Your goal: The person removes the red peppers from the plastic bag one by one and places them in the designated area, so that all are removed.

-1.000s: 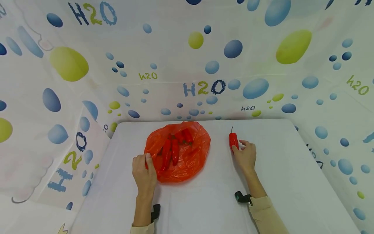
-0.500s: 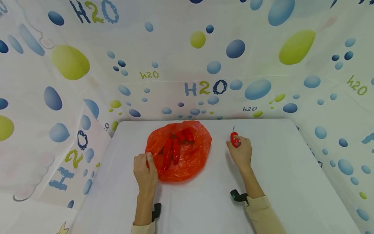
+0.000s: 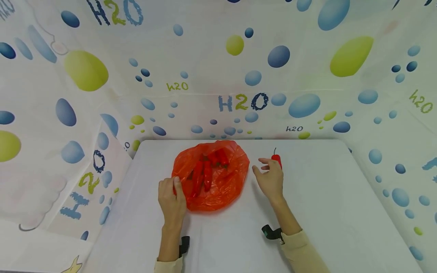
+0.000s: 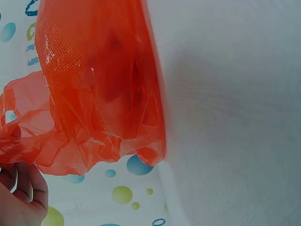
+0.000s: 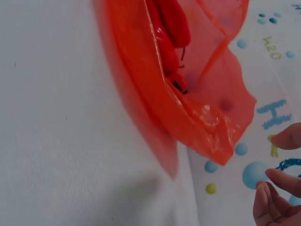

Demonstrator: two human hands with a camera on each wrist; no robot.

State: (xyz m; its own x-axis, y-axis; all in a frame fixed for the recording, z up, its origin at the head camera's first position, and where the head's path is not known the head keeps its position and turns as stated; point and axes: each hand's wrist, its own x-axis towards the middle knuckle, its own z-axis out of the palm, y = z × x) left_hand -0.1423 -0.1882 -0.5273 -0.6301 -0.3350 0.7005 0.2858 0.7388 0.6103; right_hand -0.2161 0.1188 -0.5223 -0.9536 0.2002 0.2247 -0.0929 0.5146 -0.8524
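A thin red plastic bag (image 3: 228, 191) lies spread on the table with its mouth up. Several red chili peppers (image 3: 207, 176) rest inside it. My left hand (image 3: 172, 201) pinches the bag's left rim between thumb and fingers; the left wrist view shows the fingers (image 4: 33, 186) at the bag's edge. To the bag's right, my right hand (image 3: 271, 182) hovers with its fingers spread and nothing between them. Just behind that hand a single red chili pepper (image 3: 277, 159) lies on the table, partly hidden by the hand. In the right wrist view, peppers (image 5: 171, 28) show inside the bag.
The white table (image 3: 324, 197) extends to both sides and toward the front. A patterned wall sheet (image 3: 205, 57) with blue and green drops rises behind its back edge. Small black cameras (image 3: 271, 232) sit on both wrists.
My right hand has let go of the single pepper and moved left toward the bag. The pepper stays behind on the table. My left hand keeps its hold on the bag's rim.
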